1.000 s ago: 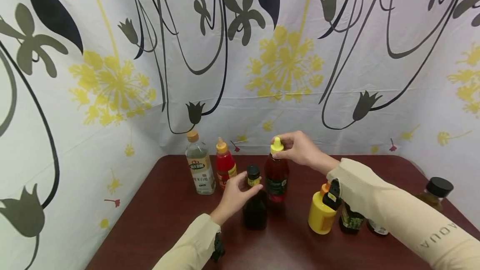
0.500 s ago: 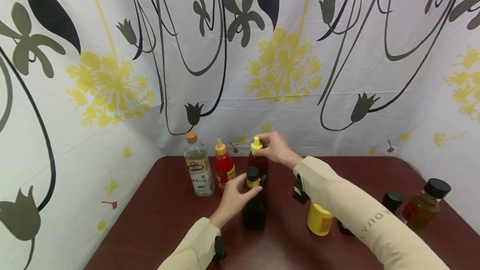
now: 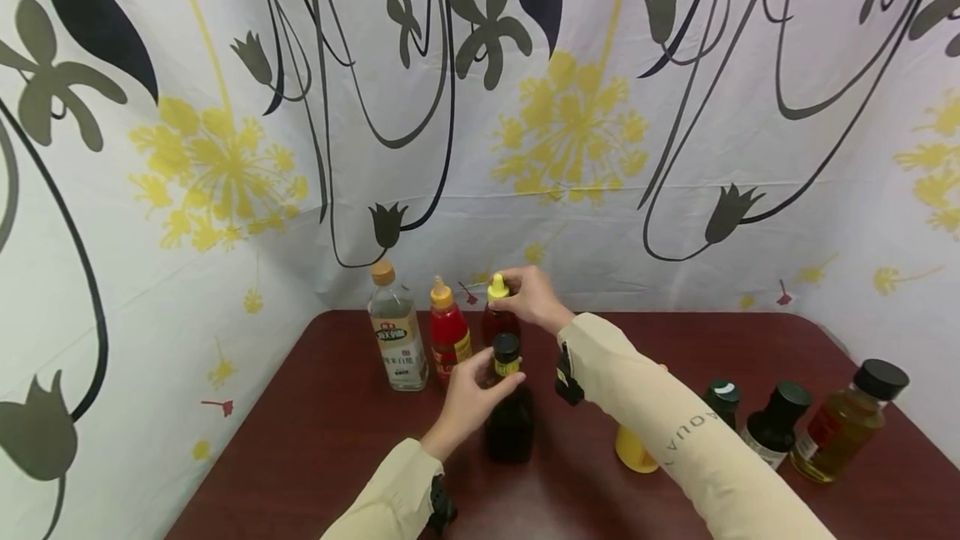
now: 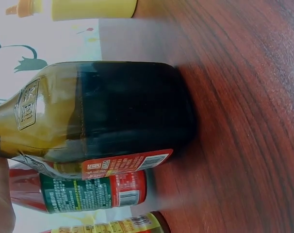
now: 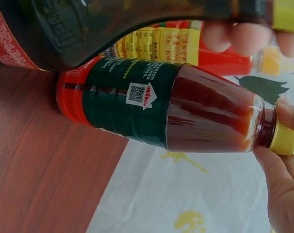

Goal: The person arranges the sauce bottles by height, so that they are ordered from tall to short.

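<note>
In the head view my left hand (image 3: 467,398) grips the neck of a dark soy-sauce-like bottle (image 3: 510,432) with a black cap, upright on the table. Just behind it, my right hand (image 3: 531,297) pinches the yellow cap (image 5: 284,137) of a red-brown sauce bottle (image 5: 210,111) with a green label. The dark bottle hides this bottle's lower part in the head view. In the left wrist view the sauce bottle's base (image 4: 132,188) appears at table level beside the dark bottle. To its left stand a red squeeze bottle (image 3: 448,336) and a clear bottle of white vinegar (image 3: 403,352).
Right of my hands, a yellow squeeze bottle (image 3: 636,450) is partly covered by my right sleeve. Farther right stand two dark-capped bottles, one a dark bottle (image 3: 772,427), and an oil-coloured bottle (image 3: 836,436). A patterned cloth (image 3: 570,232) hangs behind the table.
My right hand has moved left with the red-brown sauce bottle, bringing it behind the dark bottle and nearer the red squeeze bottle. My left hand stays on the dark bottle's neck.
</note>
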Demonstrator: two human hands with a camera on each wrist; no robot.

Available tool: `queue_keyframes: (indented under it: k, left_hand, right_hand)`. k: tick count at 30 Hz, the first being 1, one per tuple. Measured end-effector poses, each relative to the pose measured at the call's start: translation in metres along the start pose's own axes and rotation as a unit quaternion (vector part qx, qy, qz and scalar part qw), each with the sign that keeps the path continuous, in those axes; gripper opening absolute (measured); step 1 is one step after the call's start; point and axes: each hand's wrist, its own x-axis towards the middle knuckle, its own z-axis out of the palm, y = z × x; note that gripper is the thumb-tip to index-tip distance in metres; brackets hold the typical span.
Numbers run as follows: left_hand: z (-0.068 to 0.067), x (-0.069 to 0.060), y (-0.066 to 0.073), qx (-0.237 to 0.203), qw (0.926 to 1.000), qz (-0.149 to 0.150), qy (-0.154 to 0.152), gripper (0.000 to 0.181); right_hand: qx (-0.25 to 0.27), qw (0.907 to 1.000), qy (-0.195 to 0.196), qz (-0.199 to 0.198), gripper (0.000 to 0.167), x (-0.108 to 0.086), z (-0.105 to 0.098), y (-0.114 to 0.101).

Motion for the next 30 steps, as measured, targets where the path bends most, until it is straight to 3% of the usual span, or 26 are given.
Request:
queue_keyframes:
  k: [10, 19, 26, 30]
  left_hand:
    - [0.001, 0.001, -0.001, -0.009, 0.9999, -0.004, -0.003, 0.028]
    - [0.001, -0.002, 0.001, -0.005, 0.9999, 0.01, -0.004, 0.027]
    - [0.001, -0.001, 0.0, -0.006, 0.9999, -0.01, -0.003, 0.028]
    - [0.002, -0.001, -0.001, -0.01, 1.0, -0.002, -0.001, 0.027]
  right_hand:
    - [0.004, 1.0, 0.004, -0.005, 0.033, 0.004, 0.007, 0.009]
    - [-0.003, 0.9998, -0.003, -0.017, 0.038, 0.006, 0.01, 0.011]
    - [-0.013, 0.9998, -0.003, -0.014, 0.042, 0.007, 0.01, 0.013]
    - [-0.018, 0.9997, -0.004, -0.012, 0.04, 0.007, 0.01, 0.014]
